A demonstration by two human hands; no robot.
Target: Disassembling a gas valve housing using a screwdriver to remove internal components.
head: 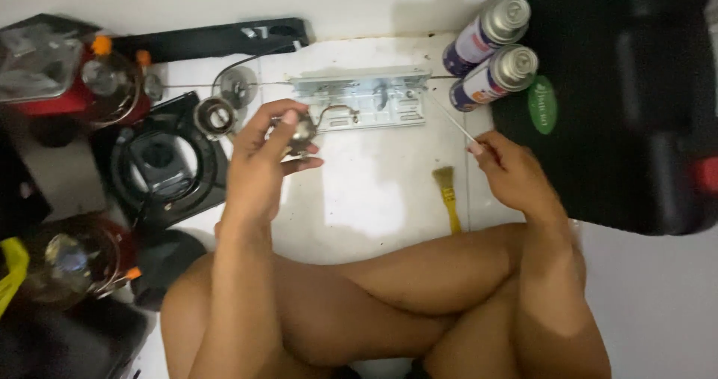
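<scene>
My left hand (263,148) holds a small round metal burner part (302,130) above the white tiled floor. A bent thin tube runs from that part to a flat silver metal bracket (362,98) lying on the floor just beyond it. My right hand (510,171) pinches the near end of a thin straight wire rod (447,118), whose far end reaches toward the bracket's right end. A small yellow-handled brush (447,196) lies on the floor between my hands. My crossed bare legs fill the bottom of the view.
Two spray cans (490,53) lie at the upper right beside a large black case (636,102). A black stove body (161,166) with a metal burner ring (215,115) sits at left. Red-and-glass items (90,80) crowd the left edge. A black bar (217,41) lies along the wall.
</scene>
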